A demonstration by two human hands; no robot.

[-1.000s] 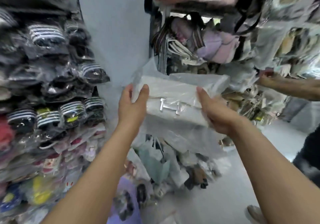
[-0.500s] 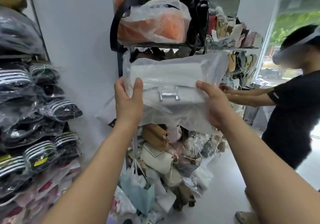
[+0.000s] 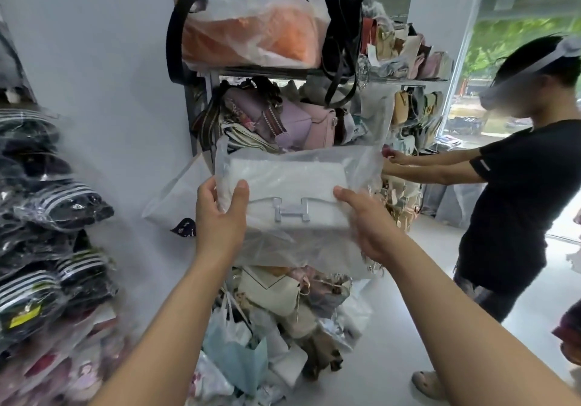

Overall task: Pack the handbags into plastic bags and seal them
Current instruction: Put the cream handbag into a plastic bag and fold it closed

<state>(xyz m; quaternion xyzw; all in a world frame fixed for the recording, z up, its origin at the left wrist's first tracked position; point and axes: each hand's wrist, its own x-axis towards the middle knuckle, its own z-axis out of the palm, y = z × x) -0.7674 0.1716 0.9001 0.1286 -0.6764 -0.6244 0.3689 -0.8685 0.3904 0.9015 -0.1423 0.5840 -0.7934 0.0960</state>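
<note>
At centre frame, the left hand (image 3: 220, 217) and right hand (image 3: 366, 221) grip the bagged handbag (image 3: 287, 192) by its ends; the plastic bag (image 3: 301, 248) looks slippery, the load light.

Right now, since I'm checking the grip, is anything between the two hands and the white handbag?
Only the plastic bag: the white handbag sits inside it, and the left hand and right hand grip it through the film, one at each end.

Bag shop: metal shelves (image 3: 314, 74) crammed with handbags (image 3: 301, 122), wrapped stock (image 3: 63, 204).
</note>
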